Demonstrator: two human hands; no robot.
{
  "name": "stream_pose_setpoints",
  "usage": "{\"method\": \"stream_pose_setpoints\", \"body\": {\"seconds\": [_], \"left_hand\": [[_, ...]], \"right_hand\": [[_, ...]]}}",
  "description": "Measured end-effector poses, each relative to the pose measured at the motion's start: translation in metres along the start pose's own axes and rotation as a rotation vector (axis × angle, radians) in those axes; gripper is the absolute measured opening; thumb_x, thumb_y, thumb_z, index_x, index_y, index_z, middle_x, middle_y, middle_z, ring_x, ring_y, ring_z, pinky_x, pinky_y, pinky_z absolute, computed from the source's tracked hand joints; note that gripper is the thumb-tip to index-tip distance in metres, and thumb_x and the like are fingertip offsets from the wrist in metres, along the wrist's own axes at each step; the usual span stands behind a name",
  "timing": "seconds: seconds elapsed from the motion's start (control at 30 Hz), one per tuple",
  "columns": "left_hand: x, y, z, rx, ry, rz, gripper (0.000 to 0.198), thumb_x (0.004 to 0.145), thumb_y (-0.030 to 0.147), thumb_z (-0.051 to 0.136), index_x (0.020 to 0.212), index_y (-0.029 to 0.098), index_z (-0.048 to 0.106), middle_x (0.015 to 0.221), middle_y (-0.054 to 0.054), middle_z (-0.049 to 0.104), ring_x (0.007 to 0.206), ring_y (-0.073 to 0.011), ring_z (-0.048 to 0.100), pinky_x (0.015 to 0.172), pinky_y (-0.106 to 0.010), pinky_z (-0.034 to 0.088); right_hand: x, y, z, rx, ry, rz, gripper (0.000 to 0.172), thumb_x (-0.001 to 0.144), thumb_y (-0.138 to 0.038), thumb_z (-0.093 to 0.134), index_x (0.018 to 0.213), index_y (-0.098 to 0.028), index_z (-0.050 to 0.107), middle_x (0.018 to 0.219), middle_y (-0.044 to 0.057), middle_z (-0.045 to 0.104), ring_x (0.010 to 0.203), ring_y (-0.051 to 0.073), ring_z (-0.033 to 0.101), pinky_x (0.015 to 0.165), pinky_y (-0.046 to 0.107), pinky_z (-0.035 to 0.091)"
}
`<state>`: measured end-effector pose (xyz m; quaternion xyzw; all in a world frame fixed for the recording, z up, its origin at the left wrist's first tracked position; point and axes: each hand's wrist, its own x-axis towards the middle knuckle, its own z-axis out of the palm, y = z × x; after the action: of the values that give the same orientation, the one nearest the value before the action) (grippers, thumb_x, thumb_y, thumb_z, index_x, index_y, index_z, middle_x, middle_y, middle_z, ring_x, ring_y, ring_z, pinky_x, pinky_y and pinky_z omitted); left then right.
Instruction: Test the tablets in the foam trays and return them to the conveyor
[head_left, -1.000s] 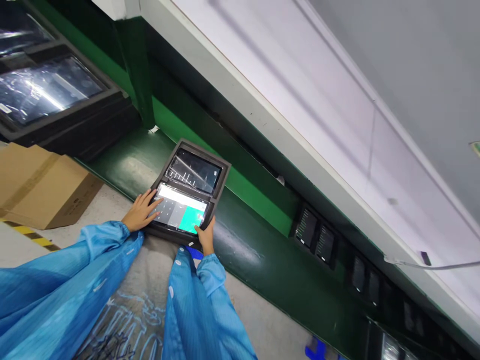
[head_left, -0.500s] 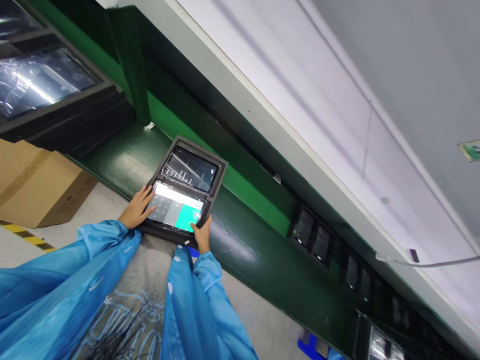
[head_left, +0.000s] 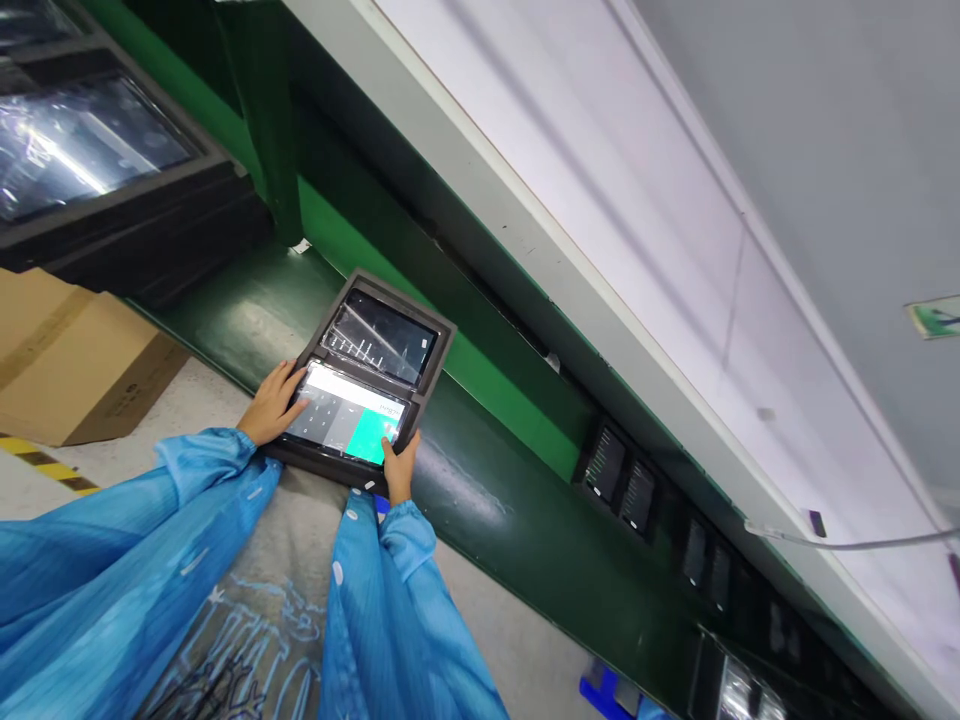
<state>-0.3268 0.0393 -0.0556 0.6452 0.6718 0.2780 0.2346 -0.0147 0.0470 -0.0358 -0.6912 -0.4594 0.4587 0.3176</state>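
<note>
A dark foam tray (head_left: 439, 352) lies on the green conveyor belt (head_left: 480, 500) and holds two tablets. The near tablet (head_left: 346, 416) is lit, with a grey keypad and a teal block on its screen. The far tablet (head_left: 381, 339) is dark with faint lines. My left hand (head_left: 274, 402) rests at the near tablet's left end, fingers spread onto the screen edge. My right hand (head_left: 397, 468) grips the near tablet's right corner, thumb on the teal block. Both arms wear blue sleeves.
More trays with tablets (head_left: 621, 468) ride the belt further right. A stack of dark trays with film-covered screens (head_left: 82, 160) stands at the upper left. A brown cardboard box (head_left: 67, 360) lies on the floor at left. A white shelf edge (head_left: 570, 250) runs above the belt.
The view has drifted slightly. My right thumb has slid up onto the lit screen's teal corner. My left hand stays at the tablet's left end.
</note>
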Motion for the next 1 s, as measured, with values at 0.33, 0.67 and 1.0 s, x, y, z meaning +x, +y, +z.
{"method": "stream_pose_setpoints", "body": {"seconds": [0.33, 0.67, 1.0], "left_hand": [[0.063, 0.022, -0.011, 0.140, -0.096, 0.045, 0.057, 0.098, 0.054, 0.038, 0.143, 0.023, 0.056, 0.165, -0.013, 0.028, 0.154, -0.0368, 0.017, 0.121, -0.058, 0.026], [0.082, 0.039, -0.001, 0.224, -0.098, -0.011, 0.052, 0.099, 0.048, 0.045, 0.144, 0.026, 0.055, 0.166, -0.014, 0.027, 0.154, -0.0398, 0.017, 0.119, -0.071, 0.015], [0.086, 0.036, 0.004, 0.207, -0.098, -0.029, 0.055, 0.099, 0.052, 0.044, 0.149, 0.030, 0.049, 0.168, -0.010, 0.020, 0.156, -0.0376, 0.013, 0.120, -0.071, 0.009]], "right_hand": [[-0.018, -0.012, -0.009, -0.254, 0.097, -0.126, 0.073, 0.086, -0.049, 0.059, 0.145, -0.010, 0.040, 0.156, 0.025, 0.036, 0.150, 0.035, 0.028, 0.122, 0.057, 0.023], [-0.049, -0.054, 0.010, -0.501, -0.142, -0.408, 0.047, 0.098, -0.031, 0.048, 0.143, -0.018, 0.052, 0.161, 0.016, 0.035, 0.154, 0.031, 0.020, 0.122, 0.060, 0.025], [-0.060, -0.083, 0.033, -0.596, -0.381, -0.486, 0.039, 0.095, -0.025, 0.052, 0.132, -0.016, 0.063, 0.153, 0.016, 0.048, 0.154, 0.034, 0.020, 0.122, 0.063, 0.023]]}}
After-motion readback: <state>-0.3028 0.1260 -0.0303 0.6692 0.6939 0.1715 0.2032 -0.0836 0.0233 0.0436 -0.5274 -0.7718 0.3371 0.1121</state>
